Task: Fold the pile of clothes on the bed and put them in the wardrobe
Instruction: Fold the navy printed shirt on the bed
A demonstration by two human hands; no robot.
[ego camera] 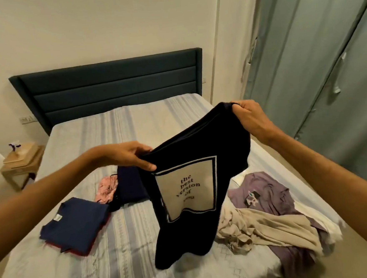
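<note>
1. While most of the view is taken up by the bed point(126, 262) with its pale striped sheet, the grey-green wardrobe point(325, 63) stands along its right side with the doors closed
2. Held up over the middle of the bed, the black T-shirt point(192, 160) with a cream printed panel hangs slack and tilted, its lower end touching the sheet; it looks light, limp and easy to crease, so I judge it best gripped at the two shoulder seams to keep it spread
3. To the right lies the unfolded heap: a beige garment point(269, 228) across a purple top point(266, 191), both crumpled and soft
4. On the left rests a folded navy shirt point(75, 224) over something red, with another dark folded piece point(130, 183) and a pink patterned garment point(107, 187) just beyond
5. The right hand point(249, 118) pinches the T-shirt's upper edge, raised higher; the left hand point(129, 154) grips the opposite edge lower, thumb under the cloth
6. Several pieces are still unfolded, so the task seems roughly midway
</note>
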